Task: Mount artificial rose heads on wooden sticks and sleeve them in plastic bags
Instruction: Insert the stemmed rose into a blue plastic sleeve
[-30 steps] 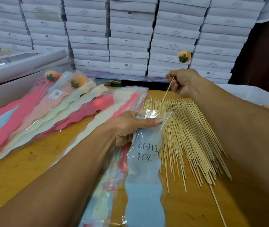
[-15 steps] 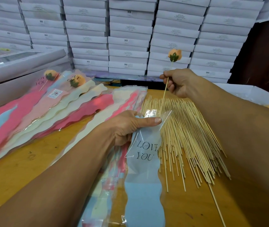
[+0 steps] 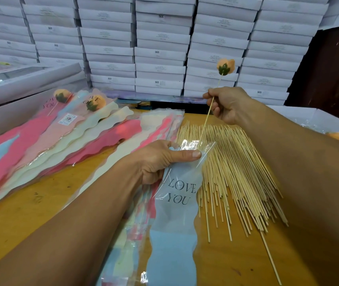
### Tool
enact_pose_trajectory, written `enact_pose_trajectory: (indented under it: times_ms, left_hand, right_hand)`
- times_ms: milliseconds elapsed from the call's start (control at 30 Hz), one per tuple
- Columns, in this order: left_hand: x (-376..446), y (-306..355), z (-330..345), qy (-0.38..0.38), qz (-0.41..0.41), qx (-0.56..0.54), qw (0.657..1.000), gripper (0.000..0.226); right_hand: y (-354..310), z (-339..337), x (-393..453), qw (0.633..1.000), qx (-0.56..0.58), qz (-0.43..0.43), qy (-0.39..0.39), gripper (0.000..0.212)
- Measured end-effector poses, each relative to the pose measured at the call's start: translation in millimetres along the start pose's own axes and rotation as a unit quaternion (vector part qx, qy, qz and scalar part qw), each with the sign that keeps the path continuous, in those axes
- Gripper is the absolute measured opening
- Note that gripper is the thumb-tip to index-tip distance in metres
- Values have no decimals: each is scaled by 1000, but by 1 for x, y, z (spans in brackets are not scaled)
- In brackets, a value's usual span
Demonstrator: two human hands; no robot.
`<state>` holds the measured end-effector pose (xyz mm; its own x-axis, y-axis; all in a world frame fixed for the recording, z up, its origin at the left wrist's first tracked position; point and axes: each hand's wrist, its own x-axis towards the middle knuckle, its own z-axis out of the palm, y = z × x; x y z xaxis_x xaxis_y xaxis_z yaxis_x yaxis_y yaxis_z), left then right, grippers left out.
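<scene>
Your right hand [image 3: 229,105] pinches the wooden stick [image 3: 206,118] mid-length, rose head [image 3: 225,67] above your fingers, its lower tip at the mouth of the blue bag [image 3: 177,203]. Your left hand [image 3: 160,159] grips that mouth beside the loose sticks [image 3: 238,172].

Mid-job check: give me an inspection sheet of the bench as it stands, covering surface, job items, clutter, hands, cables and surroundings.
Surface: yellow-brown wooden table, scuffed.
Job's things: orange artificial rose head mounted on a thin wooden stick, its lower tip at the mouth of a clear plastic sleeve printed LOVE YOU; fanned pile of bare wooden sticks; stack of pink, blue and cream sleeves, two sleeved roses on it.
Clutter: one stray stick near the front edge.
Grippers: left hand holds the sleeve mouth; right hand pinches the stick.
Cables: nothing seen.
Surroundings: wall of stacked white flat boxes.
</scene>
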<state>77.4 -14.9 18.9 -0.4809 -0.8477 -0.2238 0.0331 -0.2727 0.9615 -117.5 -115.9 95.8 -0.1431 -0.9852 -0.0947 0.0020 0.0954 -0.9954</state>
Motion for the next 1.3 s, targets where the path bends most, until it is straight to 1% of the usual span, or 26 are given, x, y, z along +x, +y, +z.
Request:
enact_pose_trajectory:
  times_ms: [100, 233, 300, 367, 467, 533, 767, 867, 1000, 1100, 1300]
  left_hand:
    - [-1, 1, 1, 4, -8, 1, 1000, 39]
    - [-5, 3, 4, 11, -6, -7, 1000, 62]
    - [-6, 4, 6, 27, -2, -9, 1000, 79]
    - [-6, 4, 7, 41, 3, -4, 999, 89]
    - [-8, 6, 9, 49, 8, -5, 999, 87]
    - [-8, 5, 9, 47, 7, -10, 999, 85]
    - [-8, 5, 9, 41, 6, -7, 999, 86]
    - [-8, 4, 8, 42, 0, -11, 999, 84]
    - [-8, 5, 8, 35, -8, -10, 999, 71]
    - [-8, 6, 8, 30, -8, -10, 999, 66]
    - [-9, 5, 8, 37, 0, -13, 999, 76]
  right_hand:
    - [-3, -2, 0, 1000, -13, -3, 2, 26]
    - [-1, 1, -4, 997, -55, 7, -55, 24]
    - [1, 4, -6, 996, -55, 9, -72, 23]
    - [4, 6, -7, 995, -52, 11, -85, 23]
    - [7, 8, -9, 994, -46, 12, -103, 23]
    - [6, 8, -9, 994, -41, 7, -100, 22]
    - [-14, -15, 10, 999, -10, -30, 24, 25]
    - [-17, -23, 16, 998, -14, -32, 45, 25]
    - [-16, -25, 19, 997, -10, -32, 63, 25]
    - [-16, -21, 19, 998, -3, -28, 58, 25]
    - [-7, -3, 14, 999, -42, 1, -11, 27]
